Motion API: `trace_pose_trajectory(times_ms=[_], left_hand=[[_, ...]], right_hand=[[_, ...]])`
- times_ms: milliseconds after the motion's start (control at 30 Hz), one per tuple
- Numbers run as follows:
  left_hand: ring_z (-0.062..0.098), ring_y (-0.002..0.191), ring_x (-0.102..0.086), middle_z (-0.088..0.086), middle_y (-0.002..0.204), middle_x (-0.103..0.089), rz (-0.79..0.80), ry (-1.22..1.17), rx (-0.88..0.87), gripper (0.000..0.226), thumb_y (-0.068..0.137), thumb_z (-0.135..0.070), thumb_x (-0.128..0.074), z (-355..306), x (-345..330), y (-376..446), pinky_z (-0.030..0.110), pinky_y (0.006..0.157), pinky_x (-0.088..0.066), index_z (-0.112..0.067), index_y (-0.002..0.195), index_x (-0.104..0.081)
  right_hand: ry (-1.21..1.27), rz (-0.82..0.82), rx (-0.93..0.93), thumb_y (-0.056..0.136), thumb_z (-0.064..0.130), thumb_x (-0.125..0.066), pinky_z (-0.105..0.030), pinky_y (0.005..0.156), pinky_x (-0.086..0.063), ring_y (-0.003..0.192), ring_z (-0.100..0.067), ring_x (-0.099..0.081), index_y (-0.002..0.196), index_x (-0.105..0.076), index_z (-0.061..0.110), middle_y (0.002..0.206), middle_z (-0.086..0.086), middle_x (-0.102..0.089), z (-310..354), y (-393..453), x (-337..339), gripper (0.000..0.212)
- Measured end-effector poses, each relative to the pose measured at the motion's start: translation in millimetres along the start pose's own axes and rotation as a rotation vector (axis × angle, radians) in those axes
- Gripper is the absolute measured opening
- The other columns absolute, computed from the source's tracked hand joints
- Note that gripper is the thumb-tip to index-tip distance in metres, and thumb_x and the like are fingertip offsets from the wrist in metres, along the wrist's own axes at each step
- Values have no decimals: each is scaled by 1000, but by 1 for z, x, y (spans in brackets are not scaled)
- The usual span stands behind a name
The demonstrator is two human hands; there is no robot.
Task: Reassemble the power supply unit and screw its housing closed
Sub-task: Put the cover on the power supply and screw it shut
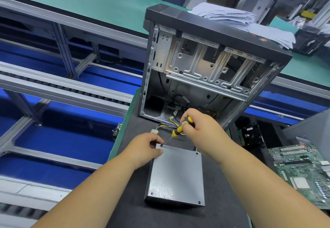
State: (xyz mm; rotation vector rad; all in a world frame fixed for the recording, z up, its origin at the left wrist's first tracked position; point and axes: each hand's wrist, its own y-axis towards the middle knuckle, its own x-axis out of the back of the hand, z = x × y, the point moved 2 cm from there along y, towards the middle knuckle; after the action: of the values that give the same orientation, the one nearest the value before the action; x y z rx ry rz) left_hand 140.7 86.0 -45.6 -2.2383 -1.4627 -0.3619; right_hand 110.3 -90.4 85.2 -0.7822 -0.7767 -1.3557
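Unit: flat grey sheet-metal power supply housing (175, 176), lid on, lying on the dark mat (178, 217) just in front of the open black-and-silver computer case (205, 63).
Left hand: left hand (142, 152) pinching the housing's far-left corner, thumb on the lid, steadying it.
Right hand: right hand (198, 126) curled round the yellow-and-black-handled screwdriver (175, 131), tip set in the far-left corner screw (161, 145).
Done: lid seated; screw heads apparently in at the far-right (197, 153) and both near corners.
Left: likely tightening this far-left screw; side screws cannot be judged.
Beside the case: green circuit board (303, 170) to the right, yellow cable bundle (171, 123) trailing from the unit.
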Motion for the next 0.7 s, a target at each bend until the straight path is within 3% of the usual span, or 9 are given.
trace_pose_trajectory(times_ms=[100,300,367,467,533,633,700], left_hand=[[-4,76,-61,-11,84,-66,-48,-35,5,22,73,-25,-83,3,0,0,11,69,-47,-40,82,-69],[-9,75,-59,-16,75,-67,-112,24,-13,14,75,-34,-81,5,0,2,5,56,-38,-40,76,-69],[-9,75,-59,-17,76,-67,-107,39,-16,13,76,-35,-81,5,0,2,7,59,-38,-40,76,-69],[-3,75,-62,-16,76,-67,-101,25,-11,13,76,-34,-81,4,0,3,13,64,-41,-40,75,-69],[-1,75,-62,-16,77,-67,-97,27,-10,13,76,-33,-81,4,0,3,14,65,-42,-39,76,-69],[-3,70,-60,-13,74,-67,-92,20,-19,12,77,-31,-81,4,0,4,11,62,-40,-36,76,-70],[-4,69,-59,-12,74,-67,-93,32,-21,12,77,-31,-80,4,0,3,7,58,-39,-35,77,-69]], right_hand=[[-54,18,30,94,30,-46,-37,58,-50,59,-15,-53,93,-51,34,74,4,-62,4,3,1,6],[-243,179,106,97,30,-51,-31,63,-44,78,-13,-57,101,-53,27,91,8,-60,22,19,9,6],[-426,154,109,95,40,-54,-29,56,-38,76,-18,-56,89,-54,24,81,7,-58,26,27,13,17],[-673,76,76,96,46,-43,-27,48,-28,62,-20,-50,68,-51,19,64,3,-50,29,33,9,40],[-624,56,43,97,43,-38,-27,49,-29,61,-18,-50,71,-56,19,65,3,-53,28,32,3,40],[-375,63,103,90,40,-46,-27,53,-32,72,-11,-52,99,-57,26,78,10,-53,26,26,2,20],[-240,87,151,89,35,-52,-27,53,-32,69,-5,-50,113,-51,31,76,12,-50,28,24,3,24]])
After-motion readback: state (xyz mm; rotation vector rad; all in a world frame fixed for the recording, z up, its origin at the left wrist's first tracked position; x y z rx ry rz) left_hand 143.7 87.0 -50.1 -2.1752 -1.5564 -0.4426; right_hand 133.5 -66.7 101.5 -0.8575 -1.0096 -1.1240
